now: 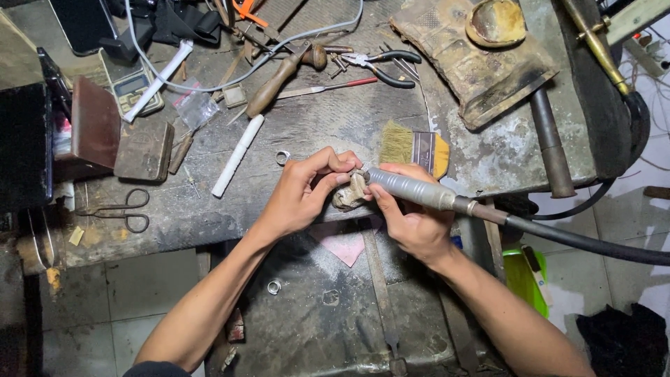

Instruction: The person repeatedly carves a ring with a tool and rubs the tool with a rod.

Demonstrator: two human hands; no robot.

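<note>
A small piece, too small to tell apart, was pinched by the left hand (300,195) over a worn wooden peg (349,194) at the table (314,126) edge. A grey rotary handpiece (412,190) was clasped by the right hand (412,223), beside a brush (415,148).

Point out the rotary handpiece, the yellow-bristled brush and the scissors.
rotary handpiece (412,190), head view, middle of its grey barrel.
yellow-bristled brush (398,143), head view, on the bristles.
scissors (129,211), head view, where the two handle loops meet.

Even, fairly bright overhead light, soft shadows under the hands (363,202), sharp centre, slight wide-angle bending at edges
</note>
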